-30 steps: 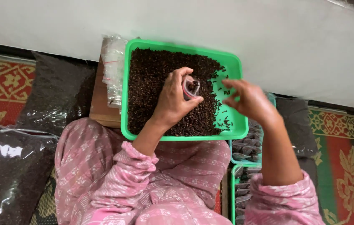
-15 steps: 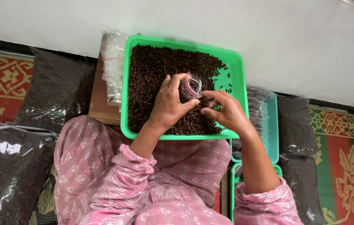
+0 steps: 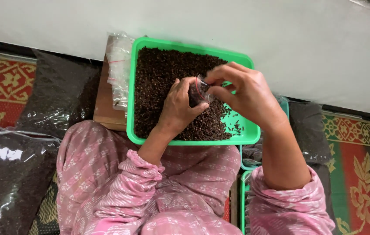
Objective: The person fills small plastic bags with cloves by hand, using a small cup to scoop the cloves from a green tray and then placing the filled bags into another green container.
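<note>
A green plastic tray [image 3: 250, 130] rests on my lap, heaped with small dark brown dried bits [image 3: 163, 78]. My left hand [image 3: 178, 106] holds a small clear zip bag [image 3: 199, 90] over the heap, the bag partly filled with the dark bits. My right hand [image 3: 241, 93] pinches the bag's top edge with thumb and fingertips. Both hands meet above the tray's middle. A few loose bits lie scattered on the bare green bottom at the right.
A stack of empty small clear bags [image 3: 119, 69] lies on a wooden board [image 3: 104, 109] left of the tray. Large plastic sacks of dark material [image 3: 50, 95] sit on the patterned mat [image 3: 2, 78] at the left. More green trays [image 3: 245, 191] stand by my right knee.
My right hand came in from the tray's right side and closed on the top of the small bag that my left hand holds.
</note>
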